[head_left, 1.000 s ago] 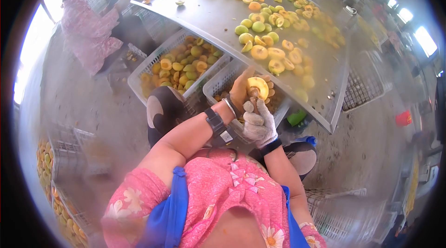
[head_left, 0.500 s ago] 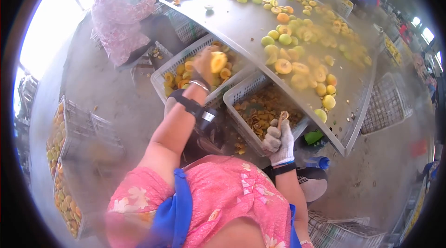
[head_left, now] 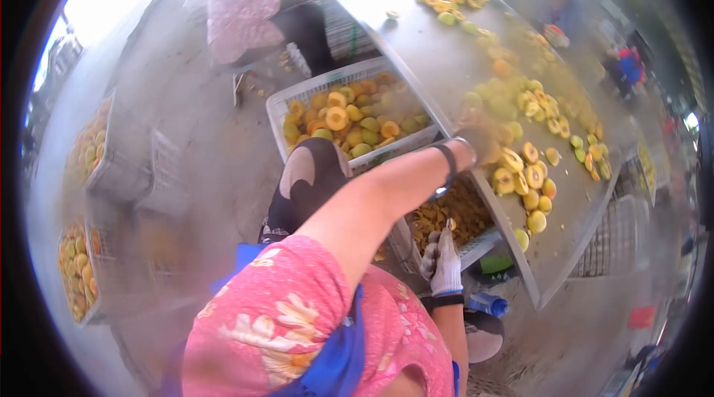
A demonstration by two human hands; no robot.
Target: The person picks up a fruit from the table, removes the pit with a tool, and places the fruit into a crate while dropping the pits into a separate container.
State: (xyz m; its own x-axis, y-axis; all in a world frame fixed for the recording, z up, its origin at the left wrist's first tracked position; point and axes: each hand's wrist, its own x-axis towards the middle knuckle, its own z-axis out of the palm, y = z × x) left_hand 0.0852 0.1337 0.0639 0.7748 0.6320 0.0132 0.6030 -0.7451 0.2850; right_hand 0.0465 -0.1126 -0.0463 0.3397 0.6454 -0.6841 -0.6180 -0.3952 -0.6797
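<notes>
My left hand (head_left: 478,142), bare and smeared by motion, reaches over the edge of the metal table (head_left: 428,47), close to a cluster of peach halves (head_left: 529,178). Its fingers cannot be made out. Below it, my right hand (head_left: 446,267) wears a white glove and is closed around a small tool with a pale looped tip (head_left: 451,224), mostly hidden by the fingers. That hand is at the near side of a crate (head_left: 482,245) of brown pits and scraps. Left of it, a white crate (head_left: 277,109) holds peach halves.
A person in a pink patterned top (head_left: 242,14) sits at the far left with an arm over the table. Crates of peaches (head_left: 78,270) stand at left. A blue bottle (head_left: 491,303) is beside my knee. Stacked crates (head_left: 606,241) stand right of the table.
My left hand has moved right from above the peach crate to the table; the peach it held is no longer seen in it. My right hand stays low by the scrap crate. The view has shifted.
</notes>
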